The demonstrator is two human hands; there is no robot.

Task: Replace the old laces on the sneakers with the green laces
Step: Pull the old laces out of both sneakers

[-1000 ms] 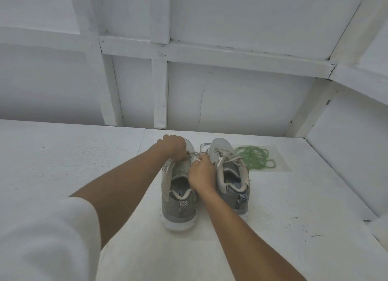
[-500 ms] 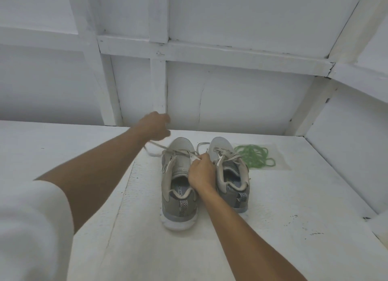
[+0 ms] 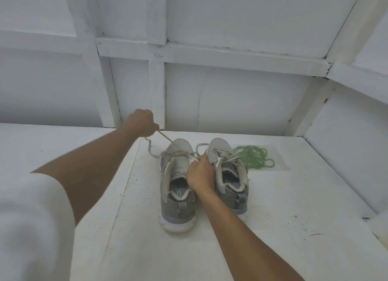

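Note:
Two grey sneakers stand side by side on the white table, toes pointing away from me. My left hand (image 3: 142, 123) is raised beyond the left sneaker (image 3: 177, 188) and grips its old beige lace (image 3: 168, 141), which runs taut from the fist down to the eyelets. My right hand (image 3: 200, 173) rests on the left sneaker's tongue area and pinches the lace at the eyelets. The right sneaker (image 3: 228, 175) still carries its own beige lace. A loose pile of green laces (image 3: 253, 157) lies on the table to the right of the sneakers.
The white table (image 3: 273, 228) meets white panelled walls at the back and on the right. A few dark specks mark the table near its right edge.
My left hand has lifted off the left sneaker and drawn back to the upper left, pulling the old lace out taut. My right hand stays on the sneaker.

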